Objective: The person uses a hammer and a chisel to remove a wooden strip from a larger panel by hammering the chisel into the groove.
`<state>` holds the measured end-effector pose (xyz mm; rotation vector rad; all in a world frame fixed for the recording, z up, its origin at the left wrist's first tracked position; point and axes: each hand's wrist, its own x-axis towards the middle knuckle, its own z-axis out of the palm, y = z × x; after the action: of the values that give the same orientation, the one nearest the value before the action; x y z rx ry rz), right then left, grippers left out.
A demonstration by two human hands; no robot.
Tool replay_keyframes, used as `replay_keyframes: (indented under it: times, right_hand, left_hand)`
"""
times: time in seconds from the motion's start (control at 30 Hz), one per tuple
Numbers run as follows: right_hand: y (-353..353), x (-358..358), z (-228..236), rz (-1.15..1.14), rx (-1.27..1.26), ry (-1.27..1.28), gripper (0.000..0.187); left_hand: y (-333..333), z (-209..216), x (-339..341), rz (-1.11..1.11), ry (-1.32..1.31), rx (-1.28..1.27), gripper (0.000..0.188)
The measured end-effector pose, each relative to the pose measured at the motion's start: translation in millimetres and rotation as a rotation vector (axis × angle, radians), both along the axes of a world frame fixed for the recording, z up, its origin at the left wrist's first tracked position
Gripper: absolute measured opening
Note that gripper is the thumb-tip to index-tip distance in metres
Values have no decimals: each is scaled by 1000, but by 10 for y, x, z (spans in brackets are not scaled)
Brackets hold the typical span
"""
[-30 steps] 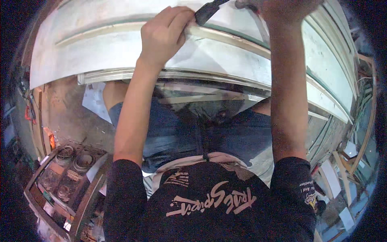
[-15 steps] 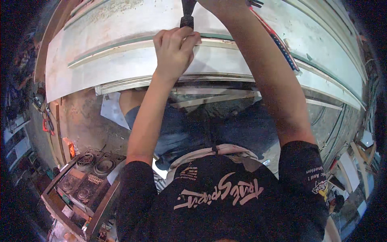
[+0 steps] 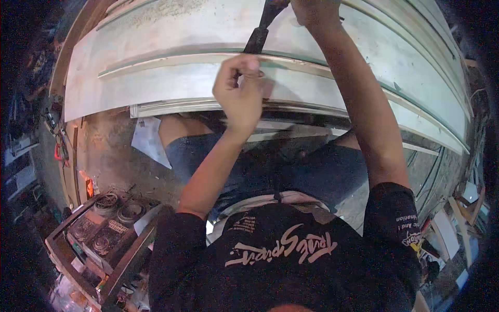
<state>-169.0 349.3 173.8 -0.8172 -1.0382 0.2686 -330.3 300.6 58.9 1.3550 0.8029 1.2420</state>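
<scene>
A dark tool (image 3: 257, 40) with a narrowing neck and a blocky black end slants down from the top edge. Its upper part is cut off, so its kind cannot be told. My right hand (image 3: 316, 13), partly out of view, is closed at the tool's upper part. The black end reaches a pale wooden strip (image 3: 156, 66) with a greenish edge, lying across a white board (image 3: 86, 83). Just below that end, my left hand (image 3: 240, 96) hovers with curled, pinched fingers, slightly blurred. Whatever they hold, if anything, is too small to make out.
Stacked board edges (image 3: 171, 108) run along the near side, close to my legs. More long strips (image 3: 416, 36) lie at the far right. A dusty machine in a wooden frame (image 3: 109, 229) stands lower left. Offcuts (image 3: 447, 223) lean at lower right. Sawdust (image 3: 156, 15) covers part of the board.
My left hand has come off the strip beside the tool's end and moved right and nearer me. The tool has tilted and shifted right. A red and dark strip beside my right forearm no longer shows.
</scene>
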Motion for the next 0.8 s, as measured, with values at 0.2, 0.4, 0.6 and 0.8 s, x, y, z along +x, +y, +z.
replay_keyframes:
  times: [0.2, 0.4, 0.6, 0.8]
  right_hand:
    - [42, 107, -19, -32, 55, -15, 17]
    - [-9, -42, -10, 446, 126, 680, 17]
    - [-102, -73, -22, -30, 30, 10, 17]
    - [64, -13, -96, -96, 150, -316, 22]
  left_hand:
    - [183, 152, -143, 156, -72, -78, 22]
    - [703, -29, -281, 81, -104, -90, 25]
    - [1013, -54, -308, 11, 495, 707, 37]
    - [743, -87, 147, -501, 385, 390, 36]
